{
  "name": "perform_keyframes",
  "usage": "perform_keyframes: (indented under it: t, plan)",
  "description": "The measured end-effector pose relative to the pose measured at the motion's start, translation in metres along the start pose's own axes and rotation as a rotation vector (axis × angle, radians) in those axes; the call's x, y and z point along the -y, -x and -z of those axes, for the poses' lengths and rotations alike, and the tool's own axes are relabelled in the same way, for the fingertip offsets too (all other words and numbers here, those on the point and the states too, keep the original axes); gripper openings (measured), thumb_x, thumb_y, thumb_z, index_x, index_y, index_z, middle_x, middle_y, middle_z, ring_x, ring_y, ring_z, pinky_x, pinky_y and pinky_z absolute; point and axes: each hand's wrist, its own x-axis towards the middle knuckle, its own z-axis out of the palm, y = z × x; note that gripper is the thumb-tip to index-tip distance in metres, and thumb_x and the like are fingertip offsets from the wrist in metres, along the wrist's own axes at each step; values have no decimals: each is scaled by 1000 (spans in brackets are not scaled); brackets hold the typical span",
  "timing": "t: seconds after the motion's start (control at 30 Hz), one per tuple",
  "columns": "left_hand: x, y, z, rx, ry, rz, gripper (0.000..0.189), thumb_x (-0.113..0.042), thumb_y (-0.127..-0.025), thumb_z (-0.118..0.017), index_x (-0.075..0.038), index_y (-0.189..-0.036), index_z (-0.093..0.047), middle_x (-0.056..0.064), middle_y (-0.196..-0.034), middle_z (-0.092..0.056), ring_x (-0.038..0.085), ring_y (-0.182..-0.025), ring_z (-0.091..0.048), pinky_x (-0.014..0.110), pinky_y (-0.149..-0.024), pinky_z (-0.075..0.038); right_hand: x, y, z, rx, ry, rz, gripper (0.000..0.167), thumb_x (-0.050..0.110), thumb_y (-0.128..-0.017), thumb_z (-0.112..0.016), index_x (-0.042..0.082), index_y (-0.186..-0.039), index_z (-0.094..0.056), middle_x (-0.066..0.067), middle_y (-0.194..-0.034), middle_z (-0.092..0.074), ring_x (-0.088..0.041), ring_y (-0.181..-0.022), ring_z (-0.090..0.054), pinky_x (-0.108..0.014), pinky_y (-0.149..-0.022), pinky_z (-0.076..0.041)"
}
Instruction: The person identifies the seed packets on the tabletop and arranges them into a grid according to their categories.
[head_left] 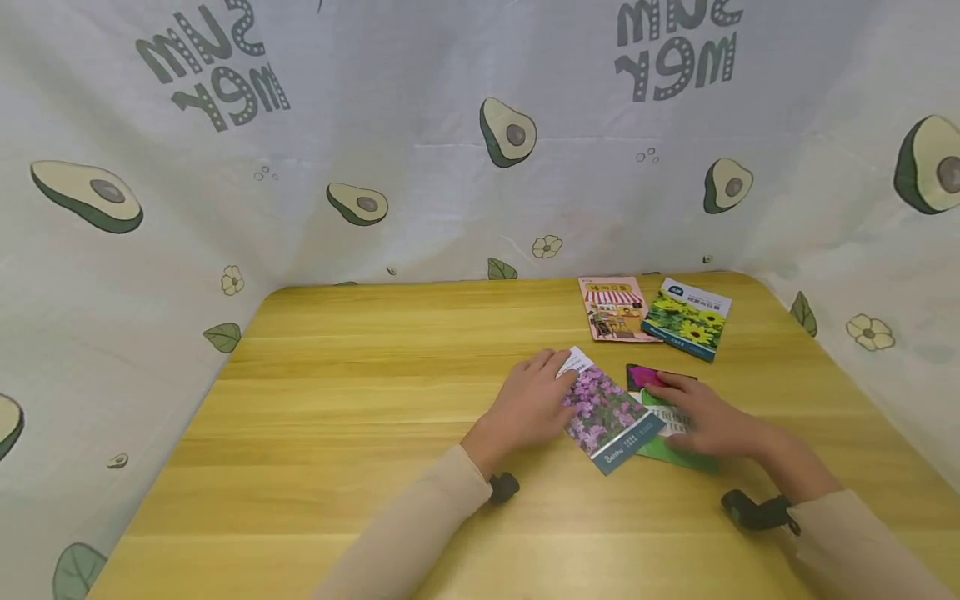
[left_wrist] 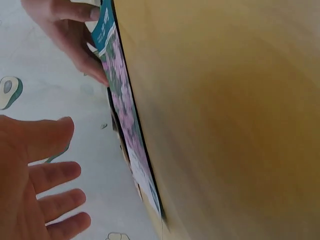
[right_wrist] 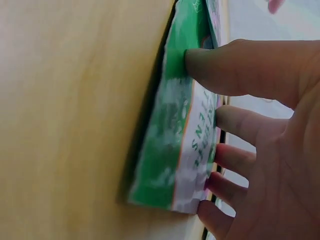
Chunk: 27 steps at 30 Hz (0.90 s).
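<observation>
Head view: positioning at the overlap

My left hand (head_left: 525,404) is spread beside the purple-flower packet (head_left: 600,412), which overlaps the green packet (right_wrist: 157,180) on the worktop (head_left: 360,417). My right hand (head_left: 712,421), fingers spread, touches the green one. Moving either likely calls for a pinch.

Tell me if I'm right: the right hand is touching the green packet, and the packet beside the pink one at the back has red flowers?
Almost: in the head view, the packet beside the pink packet has yellow flowers, not red. The right hand is touching the green packet.
</observation>
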Motion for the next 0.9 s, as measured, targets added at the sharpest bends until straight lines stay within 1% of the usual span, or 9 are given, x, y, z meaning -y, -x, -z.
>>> perform_keyframes:
  t: [0.13,0.23,0.33,0.4,0.47,0.6,0.7,0.8,0.9]
  plan:
    - [-14,-11,-7,26,-17,65,51,-47,-99,-52,-23,-144,-51,2,-161,-36,23,-150,-34,41,-116,-41,0,-2,1,6,1,8,71,27,-77,-76,-4,-137,-54,-34,-145,-40,-58,-127,-39,-75,-98,-38]
    - [-24,-18,-11,49,-27,109,50,-48,-98,-52,-24,-141,-53,1,-157,-40,22,-146,-38,41,-114,-43,1,-3,2,12,-4,8,70,28,-78,-76,-4,-136,-54,-35,-144,-40,-59,-127,-39,-75,-97,-38]
    - [-32,-25,-15,81,-47,153,52,-54,-97,-51,-23,-138,-55,-1,-148,-48,19,-133,-48,37,-106,-47,2,-4,3,15,-8,7,71,30,-78,-77,-4,-136,-54,-36,-144,-40,-59,-127,-39,-75,-97,-38]
    - [-38,-28,-16,106,-57,174,56,-59,-96,-48,-22,-137,-56,-3,-142,-51,16,-125,-50,35,-100,-48,3,-5,3,17,-6,5,71,31,-78,-78,-4,-136,-54,-36,-144,-40,-59,-127,-39,-75,-97,-39]
    - [-43,-31,-16,141,-63,189,62,-64,-94,-47,-21,-138,-56,-4,-140,-52,15,-121,-50,34,-97,-49,3,-6,3,18,-1,0,72,32,-79,-78,-3,-136,-54,-35,-144,-41,-58,-126,-40,-74,-98,-39]
    - [-56,-33,-12,248,-39,235,75,-71,-90,-49,-23,-147,-48,-3,-152,-44,18,-138,-44,38,-106,-48,5,-8,2,13,6,-6,73,33,-78,-80,-4,-135,-55,-35,-142,-42,-57,-124,-42,-72,-96,-41]
    - [-62,-34,-8,306,-8,288,80,-71,-88,-53,-24,-151,-42,-3,-159,-36,20,-146,-37,40,-112,-44,5,-9,2,12,3,-9,74,34,-78,-80,-4,-135,-54,-36,-141,-43,-57,-123,-42,-73,-96,-41]
    - [-64,-35,-7,323,13,313,81,-71,-87,-54,-25,-152,-40,-5,-161,-34,19,-148,-34,41,-114,-43,5,-9,1,13,5,-14,74,34,-78,-81,-5,-135,-54,-36,-141,-43,-58,-123,-42,-72,-96,-41]
    - [-67,-36,-8,342,12,303,81,-72,-87,-53,-27,-153,-38,-7,-162,-32,18,-149,-33,40,-115,-41,4,-6,1,14,21,-21,74,33,-77,-81,-6,-134,-55,-37,-140,-44,-58,-122,-43,-72,-95,-41]
